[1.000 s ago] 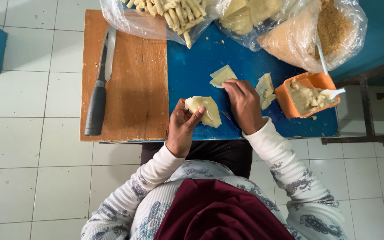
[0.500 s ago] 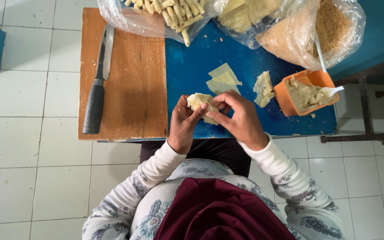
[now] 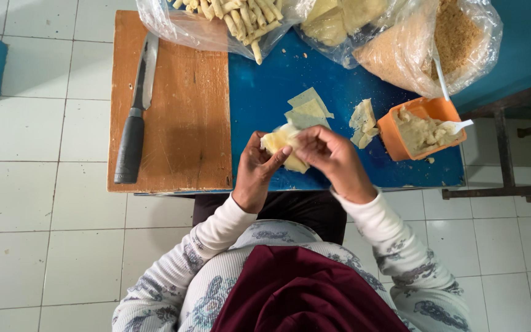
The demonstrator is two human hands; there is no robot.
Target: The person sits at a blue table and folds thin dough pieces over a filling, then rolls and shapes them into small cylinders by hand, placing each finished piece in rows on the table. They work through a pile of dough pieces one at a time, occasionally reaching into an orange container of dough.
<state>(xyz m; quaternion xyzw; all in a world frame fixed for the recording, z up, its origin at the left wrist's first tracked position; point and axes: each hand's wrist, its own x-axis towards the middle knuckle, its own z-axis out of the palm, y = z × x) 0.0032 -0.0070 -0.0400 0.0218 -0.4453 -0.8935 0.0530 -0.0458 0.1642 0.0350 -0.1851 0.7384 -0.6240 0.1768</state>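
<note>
Both hands meet over the near edge of a blue table (image 3: 265, 92). My left hand (image 3: 254, 175) cups a pale yellow filled wrapper (image 3: 279, 144) from below. My right hand (image 3: 333, 161) pinches the same wrapper from the right, fingers folded over its top. Flat yellow wrapper pieces (image 3: 305, 110) lie on the table just beyond the hands. An orange tub (image 3: 394, 132) of pale filling with a white spoon (image 3: 459, 126) stands to the right.
A wooden cutting board (image 3: 179, 117) lies at left with a black-handled knife (image 3: 135, 123) on it. Clear bags at the far edge hold finger-shaped rolls (image 3: 241, 18), wrapper sheets (image 3: 339, 18) and brown crumbs (image 3: 437, 43). White floor tiles surround the table.
My right hand came off the wrappers on the table and joined the left hand on the filled wrapper. Both hands now fold it together, held slightly higher.
</note>
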